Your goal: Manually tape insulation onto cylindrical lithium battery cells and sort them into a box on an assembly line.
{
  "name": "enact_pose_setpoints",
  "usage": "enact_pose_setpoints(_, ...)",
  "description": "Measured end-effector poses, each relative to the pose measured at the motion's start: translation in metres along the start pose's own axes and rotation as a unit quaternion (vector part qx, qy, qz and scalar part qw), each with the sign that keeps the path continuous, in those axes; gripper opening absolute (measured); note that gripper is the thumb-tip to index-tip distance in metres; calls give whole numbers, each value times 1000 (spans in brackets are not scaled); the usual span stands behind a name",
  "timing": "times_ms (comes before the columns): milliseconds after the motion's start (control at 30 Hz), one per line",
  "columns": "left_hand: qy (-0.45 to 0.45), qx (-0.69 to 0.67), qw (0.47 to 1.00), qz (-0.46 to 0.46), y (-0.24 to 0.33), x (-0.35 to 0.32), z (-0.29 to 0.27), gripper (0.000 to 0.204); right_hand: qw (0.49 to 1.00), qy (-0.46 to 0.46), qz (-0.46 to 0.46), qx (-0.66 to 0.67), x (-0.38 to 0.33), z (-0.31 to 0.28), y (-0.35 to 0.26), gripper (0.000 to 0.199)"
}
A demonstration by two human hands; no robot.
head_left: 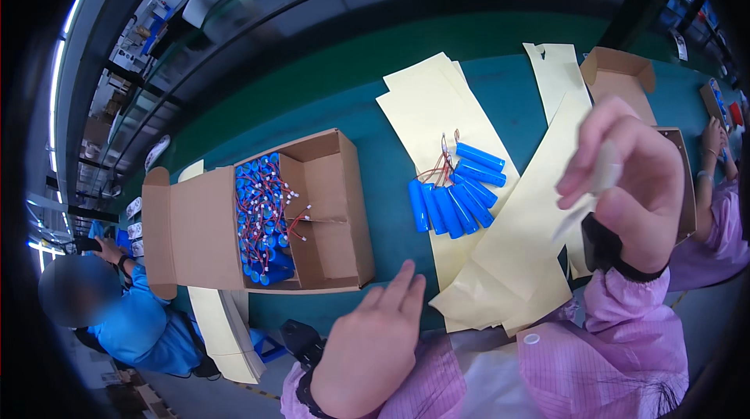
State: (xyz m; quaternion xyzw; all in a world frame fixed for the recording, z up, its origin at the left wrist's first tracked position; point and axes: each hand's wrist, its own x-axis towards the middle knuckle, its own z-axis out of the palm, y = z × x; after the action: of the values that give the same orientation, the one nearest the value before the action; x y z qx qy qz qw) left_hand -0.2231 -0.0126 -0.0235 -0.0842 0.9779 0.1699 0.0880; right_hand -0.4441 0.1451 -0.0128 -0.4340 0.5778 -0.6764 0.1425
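Note:
My left hand (pixel 371 345) rests over the table's near edge, its fingers stretched out and nothing in them. Close by lies a fan of several blue cylindrical batteries (pixel 449 204) with red and black wires and small white connectors, on pale yellow paper sheets (pixel 422 98). My right hand (pixel 637 173) is raised above the right side, fingers curled, with a thin whitish strip (pixel 574 218) at the fingertips; blur hides what it is. Left of the loose batteries stands an open cardboard box (pixel 355 216); its left part is packed with wired blue batteries (pixel 262 216).
More yellow sheets (pixel 512 263) overlap at the right. A second open cardboard box (pixel 617 79) stands beyond my right hand. Yellow sheets (pixel 226 333) hang off the edge at left. A person in blue (pixel 148 325) sits left; another person's hand (pixel 712 137) works at far right.

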Motion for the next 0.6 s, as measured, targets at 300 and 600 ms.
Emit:
enact_pose_setpoints(300, 126, 59, 975, -175, -15, 96, 62, 33, 980, 56, 141, 126, 8, 0, 46, 10)
enact_pose_setpoints(600, 210, -82, 957, -180, -9, 111, 59, 18, 983, 25, 166, 73, 7, -4, 41, 10)
